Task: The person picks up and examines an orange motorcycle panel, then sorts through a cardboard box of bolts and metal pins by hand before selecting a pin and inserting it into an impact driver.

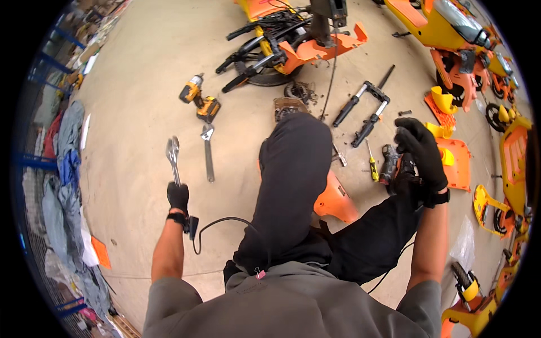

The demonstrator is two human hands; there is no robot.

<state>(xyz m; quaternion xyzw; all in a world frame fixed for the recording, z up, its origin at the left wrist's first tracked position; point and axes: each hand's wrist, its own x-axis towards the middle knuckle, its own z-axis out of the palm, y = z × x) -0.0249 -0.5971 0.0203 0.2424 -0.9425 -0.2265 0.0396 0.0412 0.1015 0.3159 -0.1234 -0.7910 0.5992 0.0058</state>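
Grey sweatshirt fabric (293, 304) fills the bottom of the view, with the person's black-trousered legs (293, 186) folded above it on the concrete floor (141, 84). At far left, a heap of cloths (65, 186) lies along the floor's edge. Next comes the left hand (178, 197), gloved in black, closed around the handle of an adjustable wrench (173, 158) whose jaw end points away from the body. Just beside it a second wrench (208, 155) lies flat, and beyond that a yellow cordless drill (199, 98) rests on its side. Farther up, a stripped orange and black scooter frame (287, 39) stands by a front fork (363, 110). A yellow-handled screwdriver (372, 163) lies near the right knee. The right hand (422, 152), also gloved, curls loosely over a dark power tool (390, 163); whether it grips is unclear. Orange body panels (457, 163) lie at right.
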